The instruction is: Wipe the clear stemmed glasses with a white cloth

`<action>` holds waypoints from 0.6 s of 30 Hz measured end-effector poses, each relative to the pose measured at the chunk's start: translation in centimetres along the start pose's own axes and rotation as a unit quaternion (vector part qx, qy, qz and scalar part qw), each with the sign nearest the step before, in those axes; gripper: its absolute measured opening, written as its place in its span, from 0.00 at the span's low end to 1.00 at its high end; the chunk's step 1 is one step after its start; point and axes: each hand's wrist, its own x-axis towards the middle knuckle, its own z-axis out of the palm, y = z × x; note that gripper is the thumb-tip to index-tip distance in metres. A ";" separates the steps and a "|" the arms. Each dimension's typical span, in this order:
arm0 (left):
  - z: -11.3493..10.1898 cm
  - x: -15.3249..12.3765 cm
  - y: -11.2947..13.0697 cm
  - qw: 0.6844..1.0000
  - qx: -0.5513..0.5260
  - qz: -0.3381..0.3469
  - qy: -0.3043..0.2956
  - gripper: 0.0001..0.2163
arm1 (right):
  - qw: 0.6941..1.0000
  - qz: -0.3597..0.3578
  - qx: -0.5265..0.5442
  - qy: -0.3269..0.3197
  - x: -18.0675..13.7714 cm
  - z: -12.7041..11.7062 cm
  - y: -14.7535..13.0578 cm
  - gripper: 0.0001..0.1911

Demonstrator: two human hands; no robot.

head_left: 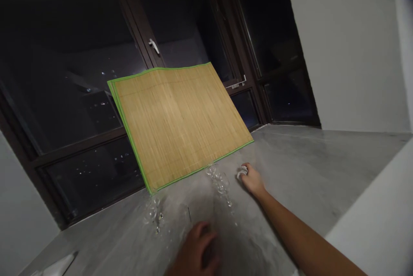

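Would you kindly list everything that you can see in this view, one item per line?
woven bamboo mat with green edging: one, tan and green, standing tilted on the counter, leaning on the window
clear stemmed glasses: at least two, transparent, on the counter in front of the mat, one further left
small white object: one, white, in the right hand's fingers, too small to identify
flat white piece: one, white, at the counter's lower left edge
grey concrete counter: one, grey, below the window
dark-framed window: one, dark brown, behind the counter
window handle: one, white, on the frame
left hand: one, bottom centre, fingers curled on the counter
right hand: one, closed on the small white object
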 end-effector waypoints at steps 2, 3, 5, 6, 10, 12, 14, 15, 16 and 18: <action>1.5 2.9 2.5 1.000 -0.014 -0.008 -0.011 0.30 | 1.000 -0.001 0.002 0.001 0.1 0.1 0.1 0.18; 2.0 4.4 3.5 1.000 -0.014 -0.009 -0.019 0.32 | 1.000 -0.002 0.002 0.002 0.1 0.1 0.2 0.18; 2.7 6.9 4.9 1.000 -0.020 -0.006 -0.008 0.33 | 1.000 -0.003 0.002 0.005 0.2 0.1 0.3 0.18; 2.8 7.8 5.4 1.000 -0.018 0.001 0.001 0.32 | 1.000 -0.005 0.003 0.005 0.2 0.1 0.4 0.17; 2.3 8.8 6.1 0.999 0.003 0.036 0.012 0.27 | 1.000 -0.008 0.007 0.004 0.4 0.3 0.6 0.18; 1.9 7.4 5.6 0.999 0.010 0.040 0.009 0.27 | 1.000 -0.007 0.010 0.002 0.5 0.4 0.7 0.18; 1.9 5.3 4.3 0.999 0.020 0.041 -0.004 0.29 | 1.000 -0.004 0.012 0.001 0.6 0.5 0.8 0.19; 2.0 4.1 3.2 0.999 0.026 0.042 -0.006 0.31 | 1.000 -0.004 0.014 0.001 0.6 0.6 0.8 0.18; 2.3 2.9 1.8 0.998 0.038 0.048 -0.032 0.33 | 1.000 -0.004 0.014 0.001 0.6 0.6 0.8 0.18; 3.1 0.1 -1.5 0.996 0.065 0.028 -0.047 0.29 | 1.000 -0.005 0.013 0.001 0.6 0.6 0.8 0.18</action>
